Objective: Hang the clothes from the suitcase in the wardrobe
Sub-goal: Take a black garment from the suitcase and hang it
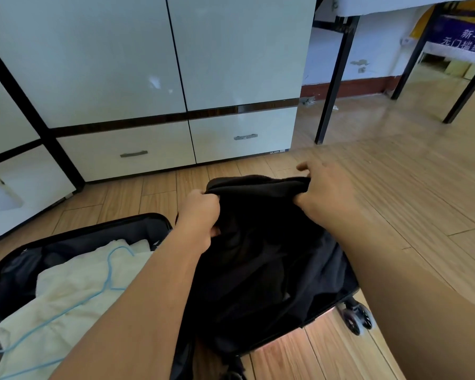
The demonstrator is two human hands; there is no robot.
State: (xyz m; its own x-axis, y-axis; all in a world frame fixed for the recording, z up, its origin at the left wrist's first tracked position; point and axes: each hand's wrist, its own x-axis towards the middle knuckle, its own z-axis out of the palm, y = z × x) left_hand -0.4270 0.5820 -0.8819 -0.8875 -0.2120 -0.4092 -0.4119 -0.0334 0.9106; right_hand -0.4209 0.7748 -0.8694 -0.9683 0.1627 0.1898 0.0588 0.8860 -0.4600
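A black garment [263, 242] is lifted above the open black suitcase [93, 233] on the floor. My left hand [200, 212] grips its upper edge on the left, and my right hand [324, 190] grips the same edge on the right. The cloth hangs down between my forearms and hides the suitcase's right half. In the left half lies a cream garment [66, 297] with a light blue wire hanger [109, 272] resting on it. The white wardrobe [148, 64] stands straight ahead with its doors closed.
Two drawers with metal handles [243, 137] sit at the wardrobe's base. A dark frame post [33, 119] runs down at the left. Black table legs [335, 78] stand on the wood floor at the right. A suitcase wheel [355, 319] pokes out at lower right.
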